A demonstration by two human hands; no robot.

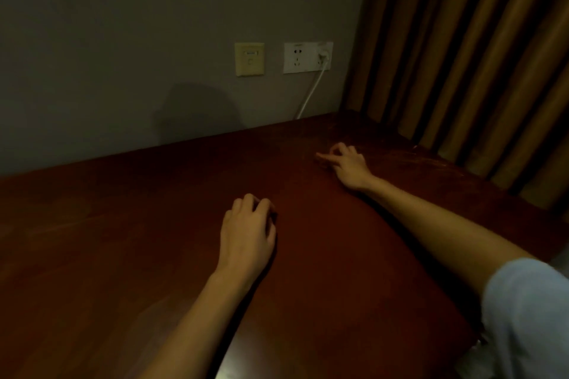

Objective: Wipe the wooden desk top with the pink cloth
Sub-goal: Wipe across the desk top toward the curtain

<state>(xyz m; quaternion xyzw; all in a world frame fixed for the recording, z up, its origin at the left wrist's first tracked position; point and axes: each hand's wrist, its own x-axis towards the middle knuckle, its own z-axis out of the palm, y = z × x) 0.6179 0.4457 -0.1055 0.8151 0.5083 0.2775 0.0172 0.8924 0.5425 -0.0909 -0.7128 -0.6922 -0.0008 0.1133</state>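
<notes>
My left grip [246,231] lay palm down near the middle of the tabletop [123,240], fingers bent so the tips met the wood. The shade beneath them was too dark for me to tell whether they closed on anything. At about two o'clock from it, well apart, my right grip [349,164] rested on the same dark red wood. It was drawn together, the thumb and the other fingers curled in, nothing showing inside. Only the forefinger [323,158] stretched out flat, pointing toward nine o'clock.

The tabletop ran under both forearms, and its far edge met the grey wall [123,40] at twelve o'clock. On that wall a yellowed plate [249,59] sat just beside a white socket plate [303,58]. A white plug [323,57] was pushed into the socket plate's right side, and its cable [311,92] dropped behind the tabletop. A striped brown curtain [462,55] hung at two o'clock. At five o'clock my pale sleeve [529,311] covered the right upper arm.
</notes>
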